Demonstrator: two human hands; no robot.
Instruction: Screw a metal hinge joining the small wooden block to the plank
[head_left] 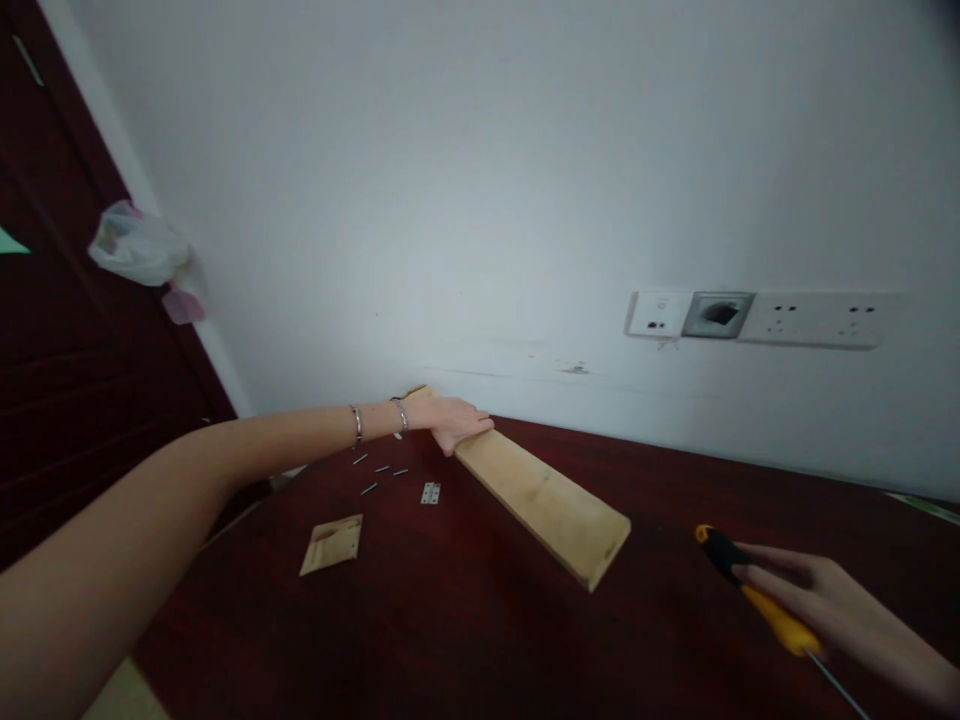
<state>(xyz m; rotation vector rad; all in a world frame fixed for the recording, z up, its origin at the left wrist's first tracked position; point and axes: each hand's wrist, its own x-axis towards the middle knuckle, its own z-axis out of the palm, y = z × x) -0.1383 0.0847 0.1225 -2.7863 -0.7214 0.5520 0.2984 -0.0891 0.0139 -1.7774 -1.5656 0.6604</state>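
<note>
A long wooden board [547, 488] lies slanted on the dark red table, its near end toward the right. Over its far part rests my left hand [452, 420], with the fingers closed across the board. My right hand [821, 595] grips a screwdriver [757, 590] by its black and yellow handle, apart from the board. The metal shaft points down to the bottom right. Left of the board lie a small hinge [430, 493], several loose screws [369, 489] and a small square piece of wood [332, 543].
Behind the table [465, 640] rises a white wall [450, 200]. Sockets and switches [765, 319] are set in it at the right. A plastic bag [139, 245] hangs beside the dark red door [82, 300] on the left. Something green and white [922, 508] lies at the table's right edge.
</note>
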